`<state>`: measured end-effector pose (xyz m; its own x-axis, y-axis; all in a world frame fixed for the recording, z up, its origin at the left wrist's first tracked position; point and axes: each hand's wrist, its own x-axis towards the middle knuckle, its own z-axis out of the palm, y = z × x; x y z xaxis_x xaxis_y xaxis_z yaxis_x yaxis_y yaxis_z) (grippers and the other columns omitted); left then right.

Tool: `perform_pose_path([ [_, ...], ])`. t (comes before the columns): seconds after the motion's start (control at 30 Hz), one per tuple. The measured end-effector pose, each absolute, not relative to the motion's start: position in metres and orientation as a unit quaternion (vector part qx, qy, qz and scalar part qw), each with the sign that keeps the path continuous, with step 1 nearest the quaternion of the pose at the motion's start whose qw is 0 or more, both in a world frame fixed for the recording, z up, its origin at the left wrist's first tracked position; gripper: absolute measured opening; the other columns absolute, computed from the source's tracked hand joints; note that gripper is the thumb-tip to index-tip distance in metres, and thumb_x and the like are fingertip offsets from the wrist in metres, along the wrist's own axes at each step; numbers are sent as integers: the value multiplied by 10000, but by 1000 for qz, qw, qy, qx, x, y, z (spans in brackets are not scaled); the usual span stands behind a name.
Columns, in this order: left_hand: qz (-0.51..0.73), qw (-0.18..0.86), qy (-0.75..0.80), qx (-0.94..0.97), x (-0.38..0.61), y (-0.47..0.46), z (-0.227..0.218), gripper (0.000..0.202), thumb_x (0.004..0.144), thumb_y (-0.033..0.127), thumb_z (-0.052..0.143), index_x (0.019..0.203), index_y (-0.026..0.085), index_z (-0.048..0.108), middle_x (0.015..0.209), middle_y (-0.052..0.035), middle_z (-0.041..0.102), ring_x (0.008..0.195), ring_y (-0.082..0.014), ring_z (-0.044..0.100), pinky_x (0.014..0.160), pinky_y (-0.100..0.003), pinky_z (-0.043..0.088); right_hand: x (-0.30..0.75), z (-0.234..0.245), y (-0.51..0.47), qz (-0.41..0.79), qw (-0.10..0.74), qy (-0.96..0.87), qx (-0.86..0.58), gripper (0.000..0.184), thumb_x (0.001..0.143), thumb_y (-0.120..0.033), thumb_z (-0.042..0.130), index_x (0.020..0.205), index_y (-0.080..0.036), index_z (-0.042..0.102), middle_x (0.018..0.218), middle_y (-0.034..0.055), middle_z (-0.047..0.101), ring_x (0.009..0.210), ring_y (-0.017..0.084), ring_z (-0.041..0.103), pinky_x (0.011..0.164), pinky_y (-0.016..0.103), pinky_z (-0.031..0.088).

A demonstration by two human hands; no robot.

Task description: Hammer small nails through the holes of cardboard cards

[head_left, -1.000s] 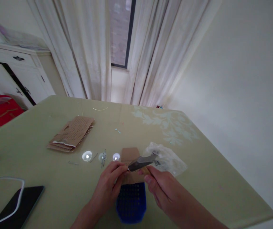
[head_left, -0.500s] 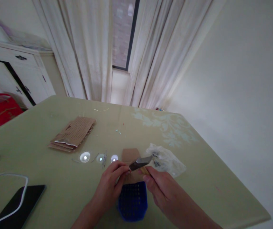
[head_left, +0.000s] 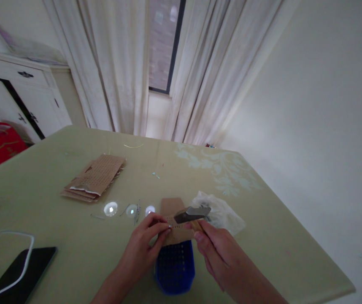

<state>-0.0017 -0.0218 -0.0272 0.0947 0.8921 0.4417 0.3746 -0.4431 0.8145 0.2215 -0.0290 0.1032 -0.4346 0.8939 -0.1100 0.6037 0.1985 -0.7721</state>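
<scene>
- A table under a pale green cloth (head_left: 279, 236) fills the lower half of the head view. White curtains (head_left: 120, 63) and a narrow window are behind it.
- A dark phone (head_left: 19, 270) with a white cable (head_left: 6, 236) looped over it lies at the near left corner, well apart from the hands.
- A stack of brown perforated cards (head_left: 94, 179) lies flat to the far left of the hands.
- The right hand (head_left: 215, 249) comes in from the lower right, its fingers closed around the handle end of a grey tool.
- The left hand (head_left: 143, 249) comes in from the lower left, thumb and fingertips pinched narrowly on the left edge of a card.
- A crumpled clear plastic bag (head_left: 222, 213) sits just beyond the right hand, with small dark parts inside too small to make out.
- A blue perforated block (head_left: 175, 266) lies on the cloth between the two wrists, nearest the person.
- The brown perforated card (head_left: 174, 219) lies straight ahead, between the two hands. Its long axis runs away from the person, with the near end over the far edge of the blue block and the far end towards the window. The left fingertips touch it, so the left hand is the nearer.
- The grey tool (head_left: 190, 214) lies crosswise over the card, its long axis running left to right. Its tip points left towards the left fingertips.
- Three small shiny discs (head_left: 131, 210) sit in a row just left of the card, with thin wire bits beside them.
</scene>
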Motion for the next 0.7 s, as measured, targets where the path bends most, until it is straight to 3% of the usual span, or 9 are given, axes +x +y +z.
perform_pose_path([
  [0.17,482,261,453,704,-3,-23,-26,197,1036,197,641,1050,284,818,1090,-54,744,982,-199,763,854,-281,635,213,102,-27,395,113,-767,-492,300,1150,-383,457,1100,-206,695,896,50,743,785,206,658,735,316,439],
  [0.37,477,259,460,703,-3,-23,-25,170,1042,233,659,1017,275,821,1103,-62,731,986,-201,767,884,-303,640,212,106,-27,374,144,-765,-504,361,1172,-434,407,1131,-210,687,828,41,707,805,220,676,738,309,461],
  [0.53,468,273,464,701,-3,-25,-27,218,1031,202,646,1083,297,834,1118,-63,736,1013,-204,777,898,-315,656,213,103,-28,377,92,-769,-508,327,1156,-404,448,1054,-212,692,835,43,710,818,228,685,782,320,481],
  [0.7,468,282,485,683,-4,-27,-28,329,925,223,769,1244,293,803,1250,-91,740,1132,-263,776,994,-394,666,215,101,-29,386,166,-752,-507,372,1165,-474,433,1145,-222,707,813,36,689,786,223,682,714,298,478],
])
